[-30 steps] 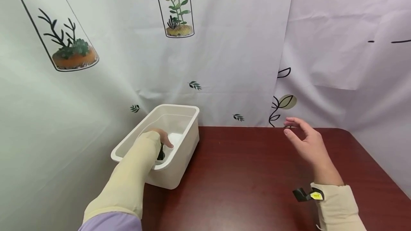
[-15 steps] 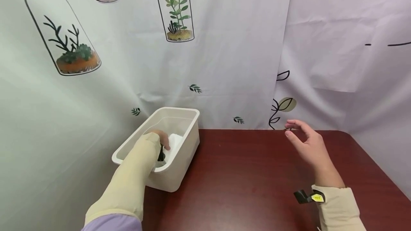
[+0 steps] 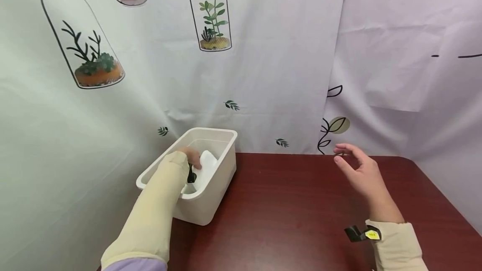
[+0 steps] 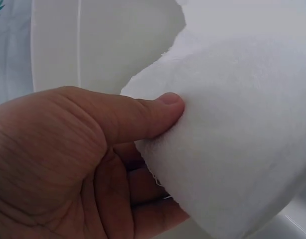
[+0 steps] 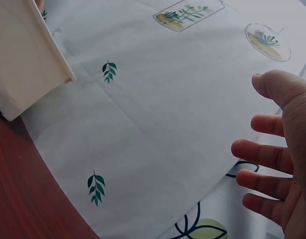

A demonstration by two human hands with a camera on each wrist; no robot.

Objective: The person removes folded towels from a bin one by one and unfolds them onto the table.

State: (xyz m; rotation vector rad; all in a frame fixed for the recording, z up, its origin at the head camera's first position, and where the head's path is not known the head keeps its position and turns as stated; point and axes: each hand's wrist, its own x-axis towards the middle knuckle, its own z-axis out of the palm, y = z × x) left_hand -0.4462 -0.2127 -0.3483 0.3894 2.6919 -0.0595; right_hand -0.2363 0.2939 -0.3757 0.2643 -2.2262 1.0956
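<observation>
Inside the white plastic bin (image 3: pixel 218 191) at the table's left, my left hand (image 3: pixel 191 157) pinches a soft white cloth (image 3: pixel 207 163). Seen by the left wrist camera, the thumb of the left hand (image 4: pixel 68 144) lies on top of the cloth (image 4: pixel 232 119) near its frayed edge, with curled fingers beneath. Part of the cloth lies outside that view. Over the right half of the table my right hand (image 3: pixel 365 177) is held up in the air, holding nothing. In the right wrist view the fingers of the right hand (image 5: pixel 298 144) are spread and slightly bent.
A dark red table (image 3: pixel 286 212) runs up to a white curtain (image 3: pixel 278 74) printed with plants in glass jars. The bin's rim (image 3: pixel 160 158) stands close to the curtain on the left. A small black camera (image 3: pixel 355 233) is strapped to the right wrist.
My left hand has risen slightly within the bin, and more of the white cloth shows, lifted beside it. The right hand stays about where it was. The head view has tilted slightly upward.
</observation>
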